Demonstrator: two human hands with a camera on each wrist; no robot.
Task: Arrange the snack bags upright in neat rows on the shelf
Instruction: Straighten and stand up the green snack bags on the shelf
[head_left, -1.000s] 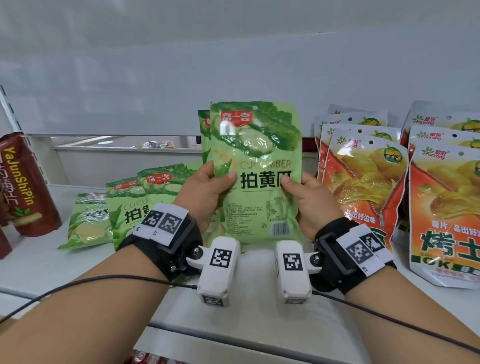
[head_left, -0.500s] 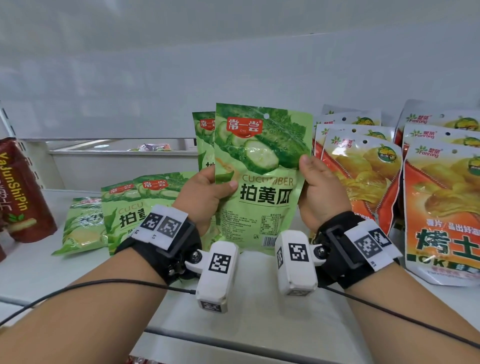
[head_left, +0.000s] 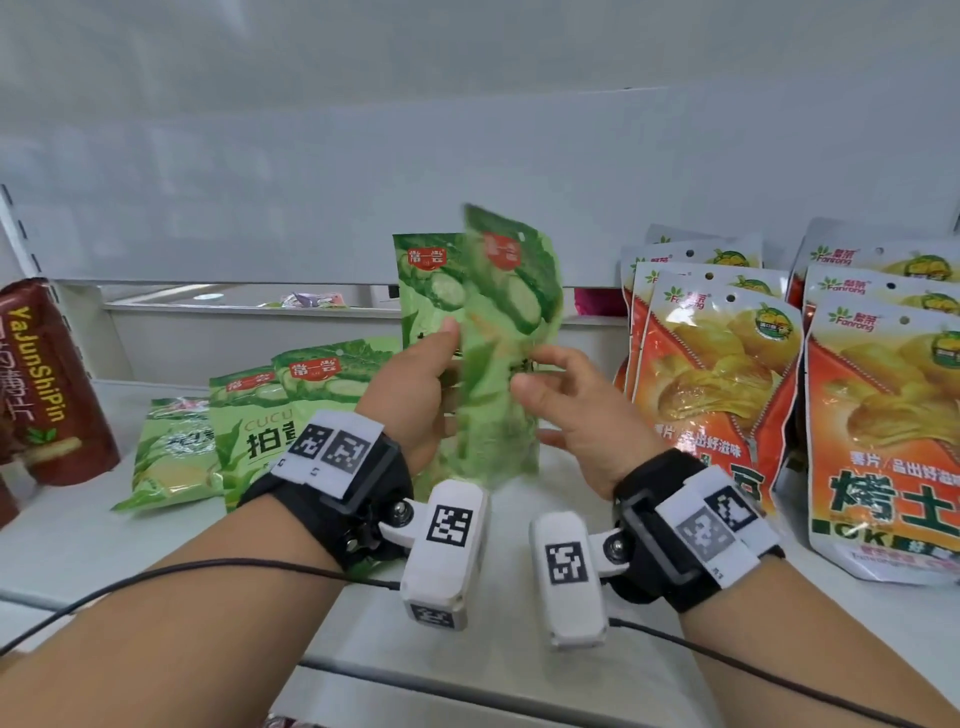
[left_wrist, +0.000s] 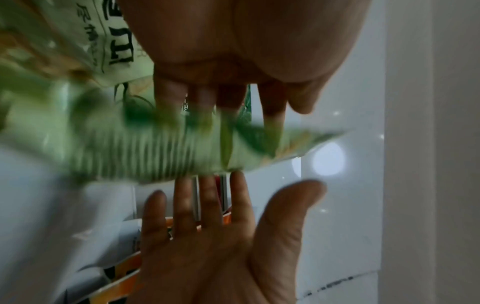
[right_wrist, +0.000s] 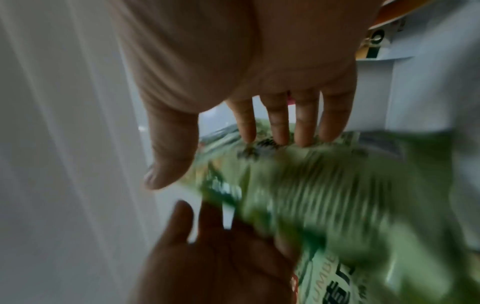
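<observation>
A blurred green bag (head_left: 498, 343) stands edge-on between both hands above the shelf (head_left: 322, 613). The left hand (head_left: 415, 400) has its thumb on the bag's near face and its fingers (left_wrist: 200, 102) behind it. The right hand (head_left: 582, 415) is spread, fingers (right_wrist: 278, 123) straight, tips just at the bag. Another green bag (head_left: 423, 291) stands behind; orange bags (head_left: 717, 374) stand to the right.
</observation>
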